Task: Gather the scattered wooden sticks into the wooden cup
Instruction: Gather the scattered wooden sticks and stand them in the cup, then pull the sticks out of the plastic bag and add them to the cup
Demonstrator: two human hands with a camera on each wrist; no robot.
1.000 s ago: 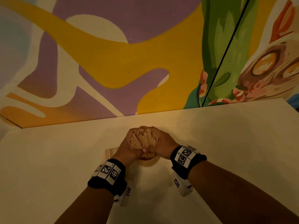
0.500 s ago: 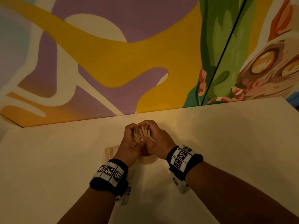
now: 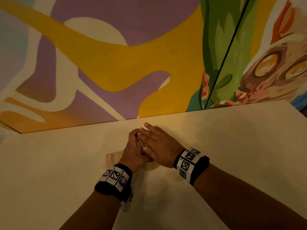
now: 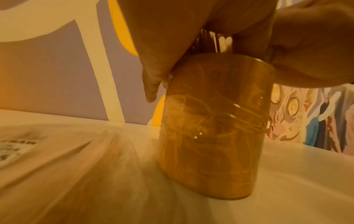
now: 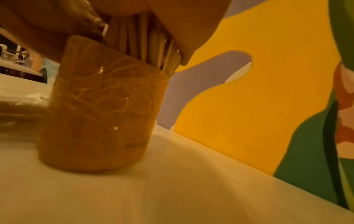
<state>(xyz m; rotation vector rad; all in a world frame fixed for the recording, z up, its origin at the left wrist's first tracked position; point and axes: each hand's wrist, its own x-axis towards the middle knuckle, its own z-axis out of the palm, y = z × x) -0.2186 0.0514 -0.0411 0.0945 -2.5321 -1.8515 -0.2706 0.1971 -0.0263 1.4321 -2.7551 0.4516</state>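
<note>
Directly beneath both hands, wooden cup stands upright, wooden sticks protruding. Left hand curls round the bundle; right hand lies flat, fingers straight, atop it.

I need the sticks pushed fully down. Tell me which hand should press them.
Right, probably. The right hand lies flat with straight fingers over the sticks standing in the cup, while the left hand curls round the bundle, steadying it.
</note>
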